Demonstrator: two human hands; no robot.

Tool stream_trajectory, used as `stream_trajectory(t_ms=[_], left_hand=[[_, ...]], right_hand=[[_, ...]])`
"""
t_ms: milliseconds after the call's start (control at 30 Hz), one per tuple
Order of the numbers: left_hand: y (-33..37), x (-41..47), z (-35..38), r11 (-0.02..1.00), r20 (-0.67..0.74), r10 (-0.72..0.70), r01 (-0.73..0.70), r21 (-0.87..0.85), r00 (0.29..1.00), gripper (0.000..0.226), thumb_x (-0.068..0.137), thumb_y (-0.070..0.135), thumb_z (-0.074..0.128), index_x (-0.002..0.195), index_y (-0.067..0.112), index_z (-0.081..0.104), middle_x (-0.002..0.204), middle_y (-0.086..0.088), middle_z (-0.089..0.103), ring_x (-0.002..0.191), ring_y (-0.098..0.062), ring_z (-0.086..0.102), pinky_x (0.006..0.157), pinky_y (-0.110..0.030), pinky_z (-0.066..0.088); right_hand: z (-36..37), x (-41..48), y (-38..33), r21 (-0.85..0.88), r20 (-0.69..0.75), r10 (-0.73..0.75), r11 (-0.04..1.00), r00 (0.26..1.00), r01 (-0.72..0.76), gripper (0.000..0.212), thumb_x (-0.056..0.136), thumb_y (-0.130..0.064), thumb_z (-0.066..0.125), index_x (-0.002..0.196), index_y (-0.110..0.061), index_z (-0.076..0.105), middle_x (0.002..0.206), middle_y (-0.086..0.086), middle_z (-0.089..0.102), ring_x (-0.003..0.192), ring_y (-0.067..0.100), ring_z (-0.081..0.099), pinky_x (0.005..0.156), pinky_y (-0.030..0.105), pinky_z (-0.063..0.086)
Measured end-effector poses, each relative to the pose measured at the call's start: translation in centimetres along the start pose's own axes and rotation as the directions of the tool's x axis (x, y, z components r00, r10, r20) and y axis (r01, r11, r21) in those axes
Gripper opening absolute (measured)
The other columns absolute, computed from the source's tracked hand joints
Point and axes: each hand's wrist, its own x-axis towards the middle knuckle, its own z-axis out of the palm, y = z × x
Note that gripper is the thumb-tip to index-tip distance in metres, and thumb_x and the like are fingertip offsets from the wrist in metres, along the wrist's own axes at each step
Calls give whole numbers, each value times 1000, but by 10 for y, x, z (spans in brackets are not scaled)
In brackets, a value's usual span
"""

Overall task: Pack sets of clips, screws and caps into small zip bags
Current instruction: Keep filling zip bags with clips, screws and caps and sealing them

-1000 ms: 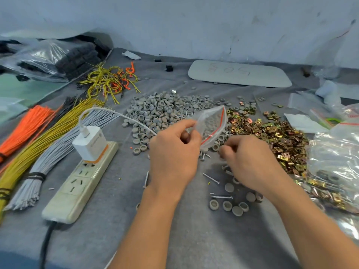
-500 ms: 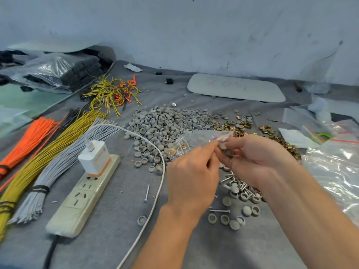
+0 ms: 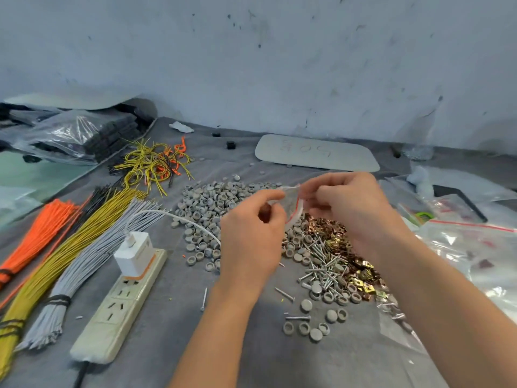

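A small clear zip bag (image 3: 292,204) with a red seal line hangs between both hands above the table. My left hand (image 3: 251,236) pinches its left edge. My right hand (image 3: 352,208) pinches its right edge near the mouth. Below lies a wide heap of grey caps (image 3: 215,208). Silver screws (image 3: 324,264) are piled under my right wrist, beside brass-coloured clips (image 3: 333,236). A few loose caps (image 3: 316,329) and screws (image 3: 284,294) lie nearer to me.
A white power strip (image 3: 117,306) with a charger (image 3: 133,252) and its white cable lies at the left. Bundles of orange, yellow and grey ties (image 3: 70,261) lie beyond it. Large clear bags (image 3: 470,253) sit at the right, a grey plate (image 3: 316,154) by the wall.
Both hands have risen with the bag and moved towards the wall. The view has tilted up, showing more wall.
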Motion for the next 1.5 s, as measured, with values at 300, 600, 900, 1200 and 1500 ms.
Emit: stream_trajectory(t_ms=[300,600,900,1200,1500], left_hand=[[15,48,-18,974,386,48,43,-225,921,26,78,24,60,86,37,81,51,16,45,49,-8,33,49,-24,31],[-9,26,-14,935,288,-197,268,-234,937,16,91,29,74,102,39,80,84,13,75,75,-3,67,67,-11,47],[-29,5,-3,805,215,-315,380,-456,924,20,68,10,87,85,19,83,85,-8,80,76,-13,76,67,-16,56],[-22,4,3,735,115,-419,410,-540,901,8,70,15,82,71,23,83,69,0,74,64,-11,63,69,-23,55],[-21,-8,8,770,125,-358,368,-522,925,3,71,25,84,73,27,82,70,6,72,65,-4,62,62,-15,51]], right_hand=[[-25,4,23,50,269,-148,989,952,140,46,79,12,74,110,-22,72,97,-6,78,88,12,70,80,27,53],[-24,-12,53,214,99,-87,975,991,64,21,70,-7,92,80,-18,78,79,5,66,77,20,59,76,37,49],[-39,-9,68,289,136,-164,950,977,120,11,80,-1,81,86,-10,80,83,9,74,76,18,67,73,31,55],[-30,-14,70,411,-24,-50,910,998,56,19,80,9,76,69,-7,77,75,17,69,72,26,56,71,35,48],[-40,-14,76,351,16,-113,931,993,100,1,82,-9,80,81,-9,81,78,10,74,73,19,64,73,30,54]])
